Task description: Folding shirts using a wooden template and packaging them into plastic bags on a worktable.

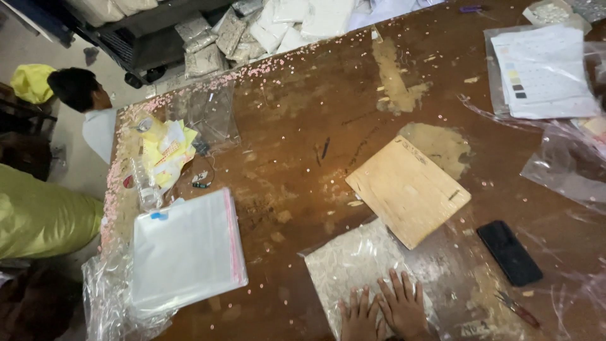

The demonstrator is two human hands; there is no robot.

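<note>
Far left of frame: a person in a yellow-green garment (38, 215), not mine. Lower left: stack of clear bags with a pink edge strip (186, 249), overhanging crumpled plastic at the desk (297, 126) edge.

Bottom centre: packet of small pale pieces (353, 265) lies flat on the desk. My left hand (360, 316) and right hand (404, 306) both press on it, palms down, fingers spread; each grip is apart, clamped on nothing.

Just above right: wooden board (407, 189), one corner touching the packet. Lower right: black phone (509, 252), scissors (517, 309) near the edge.

Risk, my judgement: hard pressing could split the packet and spill pieces among the pink beads (252, 69) scattered along the upper left; a sideways slide might nudge the board.
</note>
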